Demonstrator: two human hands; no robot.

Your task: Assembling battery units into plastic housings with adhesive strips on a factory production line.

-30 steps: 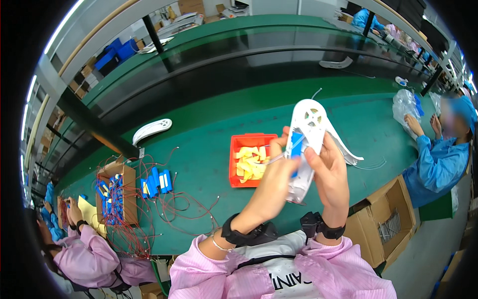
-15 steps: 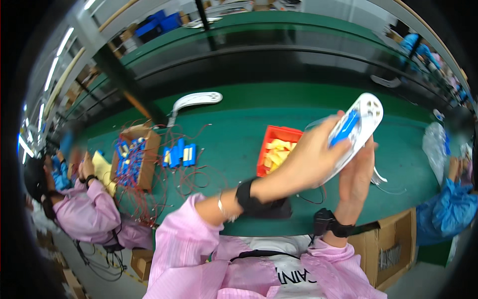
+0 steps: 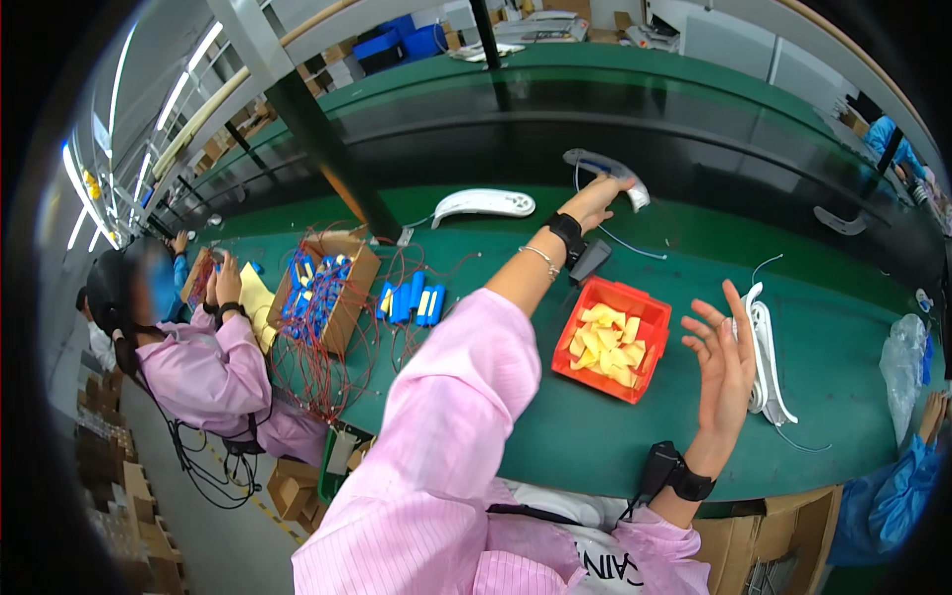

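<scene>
My left hand (image 3: 595, 201) is stretched far forward over the dark belt. Its fingers are at a white curved plastic housing (image 3: 597, 165), which is slightly blurred, and a thin cable (image 3: 635, 246) trails toward me. My right hand (image 3: 722, 362) is raised over the green table, palm up and fingers spread, with nothing in it. Just to its right lies another white curved housing (image 3: 762, 362) with thin wires at its ends. Between my arms stands a red bin (image 3: 635, 393) of yellow pieces (image 3: 607, 342).
On the left, a cardboard box (image 3: 359, 288) holds blue battery packs with red wires; more packs (image 3: 412, 301) lie beside it. Another white housing (image 3: 486, 204) rests behind them. A post (image 3: 322, 149) rises there. Co-workers sit left and right. A plastic bag (image 3: 902, 367) lies at right.
Both hands held a white housing with a blue pack before me. My left hand has carried it forward onto the belt; my right hand has let go. The view has shifted too.
</scene>
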